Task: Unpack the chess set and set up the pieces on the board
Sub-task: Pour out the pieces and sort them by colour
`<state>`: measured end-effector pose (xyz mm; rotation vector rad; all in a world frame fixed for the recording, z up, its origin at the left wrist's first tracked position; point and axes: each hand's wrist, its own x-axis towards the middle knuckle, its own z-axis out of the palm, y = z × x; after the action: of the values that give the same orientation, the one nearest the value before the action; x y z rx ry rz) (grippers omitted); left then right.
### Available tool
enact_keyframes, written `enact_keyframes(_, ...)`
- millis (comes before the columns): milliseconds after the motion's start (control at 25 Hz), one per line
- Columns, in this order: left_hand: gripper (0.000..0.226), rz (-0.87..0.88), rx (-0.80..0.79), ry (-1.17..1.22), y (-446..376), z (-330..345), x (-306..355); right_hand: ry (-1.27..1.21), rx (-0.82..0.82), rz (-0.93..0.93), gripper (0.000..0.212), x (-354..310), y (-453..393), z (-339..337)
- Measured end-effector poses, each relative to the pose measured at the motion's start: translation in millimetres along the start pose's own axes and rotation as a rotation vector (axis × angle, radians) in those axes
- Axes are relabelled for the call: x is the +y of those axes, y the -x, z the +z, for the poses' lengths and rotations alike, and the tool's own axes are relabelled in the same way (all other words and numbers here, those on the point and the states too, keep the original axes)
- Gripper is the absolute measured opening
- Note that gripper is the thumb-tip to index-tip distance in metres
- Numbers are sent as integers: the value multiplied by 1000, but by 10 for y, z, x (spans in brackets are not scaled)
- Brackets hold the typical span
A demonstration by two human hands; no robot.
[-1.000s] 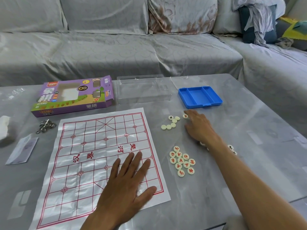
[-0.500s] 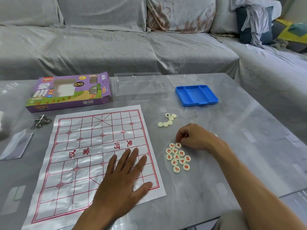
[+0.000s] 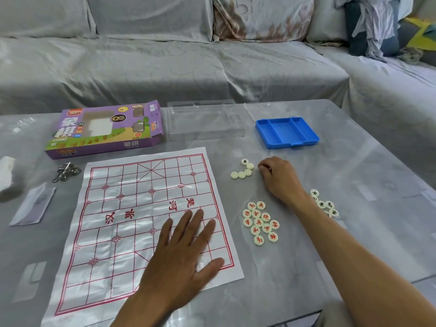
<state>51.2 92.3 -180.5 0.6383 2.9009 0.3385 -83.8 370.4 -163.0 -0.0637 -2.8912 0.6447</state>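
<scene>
The left hand (image 3: 181, 253) lies flat and open on the board (image 3: 132, 223). The right hand (image 3: 279, 178) is curled; I cannot tell what it holds. Eleven red pieces (image 3: 260, 223) lie beside the board, five pale pieces (image 3: 244, 169) farther up.

A grey marbled counter (image 3: 354, 232) with a grey-covered sofa (image 3: 165, 67) beyond it. At the counter's left edge: a small metal ring puzzle (image 3: 66, 172), a folded paper slip (image 3: 33, 205) nearer, and a white crumpled object (image 3: 6, 169). Far right, bundled clothes (image 3: 375, 27) lie on the sofa.
</scene>
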Motion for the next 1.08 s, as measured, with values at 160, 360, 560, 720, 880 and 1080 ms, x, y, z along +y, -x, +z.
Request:
enact_keyframes(160, 81, -5, -23, -17, 11, 7, 2, -194, -10, 131, 15, 21, 42, -86)
enact_keyframes(360, 79, -8, 0, 1, 8, 21, -11, -180, -76, 175, 10, 59, 28, -127)
enact_keyframes(560, 82, 4, -5, -1, 10, 15, -10, -179, -278, 160, 25, -23, 60, -221)
enact_keyframes(720, 86, -8, -19, -13, 15, -11, 8, -209, -604, 161, 33, -116, 159, -351)
enact_keyframes(880, 83, -6, -35, -38, 10, -13, 22, -154, -199, 43, 30, -164, 139, -279)
enact_keyframes(1080, 83, -4, 1, -7, 1, 19, -14, 144, -190, -206, 38, -172, 15, -14)
